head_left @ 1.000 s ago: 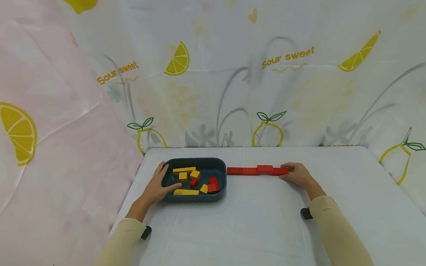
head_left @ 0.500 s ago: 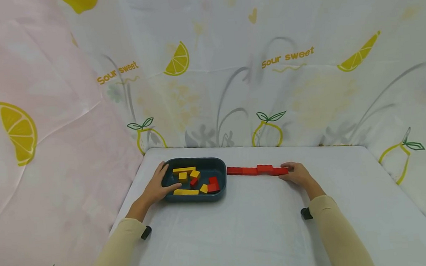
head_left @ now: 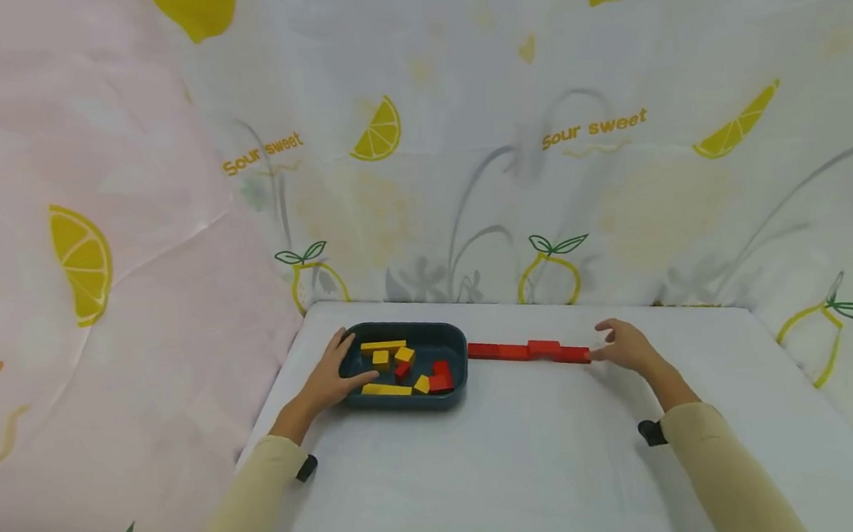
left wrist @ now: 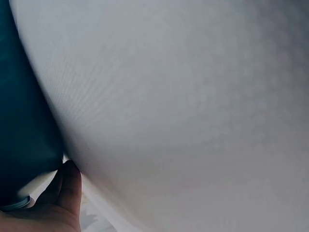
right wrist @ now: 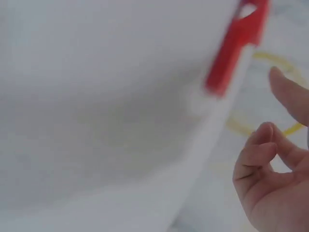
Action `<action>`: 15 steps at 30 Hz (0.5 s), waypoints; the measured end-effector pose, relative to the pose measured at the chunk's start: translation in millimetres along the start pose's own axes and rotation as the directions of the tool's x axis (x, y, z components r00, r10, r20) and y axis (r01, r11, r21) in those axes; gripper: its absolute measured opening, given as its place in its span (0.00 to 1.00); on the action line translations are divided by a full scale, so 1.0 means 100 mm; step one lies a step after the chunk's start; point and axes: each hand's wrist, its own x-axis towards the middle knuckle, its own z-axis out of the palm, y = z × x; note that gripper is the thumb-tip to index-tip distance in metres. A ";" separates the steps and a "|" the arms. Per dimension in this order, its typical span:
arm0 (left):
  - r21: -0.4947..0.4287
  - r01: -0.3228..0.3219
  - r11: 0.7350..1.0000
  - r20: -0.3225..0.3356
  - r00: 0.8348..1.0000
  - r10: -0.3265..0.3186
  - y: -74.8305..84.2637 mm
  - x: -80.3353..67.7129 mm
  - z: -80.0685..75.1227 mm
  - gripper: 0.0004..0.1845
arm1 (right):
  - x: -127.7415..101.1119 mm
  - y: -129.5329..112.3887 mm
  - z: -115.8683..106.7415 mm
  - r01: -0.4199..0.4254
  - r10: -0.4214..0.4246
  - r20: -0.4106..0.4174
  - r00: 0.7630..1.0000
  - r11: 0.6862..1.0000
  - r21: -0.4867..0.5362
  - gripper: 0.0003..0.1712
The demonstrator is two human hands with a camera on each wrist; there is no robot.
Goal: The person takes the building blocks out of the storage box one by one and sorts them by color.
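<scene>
Blocks sit in the dark tray [head_left: 450, 337]: some yellow blocks [head_left: 383, 346] and a few red blocks [head_left: 439, 378]. Left of the tray, the left hand [head_left: 330, 380] holds its near left corner, thumb on the rim and fingers along the side. It grips nothing else. Right of the tray, a row of red blocks [head_left: 528, 351] lies on the white table [head_left: 488, 470], end to end. I think the red row is partly made, since more red blocks wait in the tray. Further right of the tray, the right hand [head_left: 626, 345] is just beside the last block of the row. Its fingers are loose and spread, and it holds nothing. Behind the tray hangs a lemon cloth [head_left: 461, 130]. Nothing blocks the way between tray and row.
</scene>
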 end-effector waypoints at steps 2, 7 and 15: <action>0.009 0.002 1.000 -0.003 1.000 -0.002 0.00 -0.02 -0.01 0.57 | -0.02 -0.23 0.01 0.068 -0.068 -0.035 0.997 0.998 -0.002 0.39; 0.019 -0.008 1.000 -0.009 1.000 0.008 0.02 -0.02 -0.02 0.56 | -0.05 -0.93 0.21 0.306 -0.306 -0.067 0.950 0.952 -0.015 0.32; -0.011 -0.023 1.000 0.006 1.000 0.023 0.02 -0.01 -0.02 0.54 | -0.11 -1.73 0.72 0.507 -0.508 0.043 0.860 0.861 0.019 0.26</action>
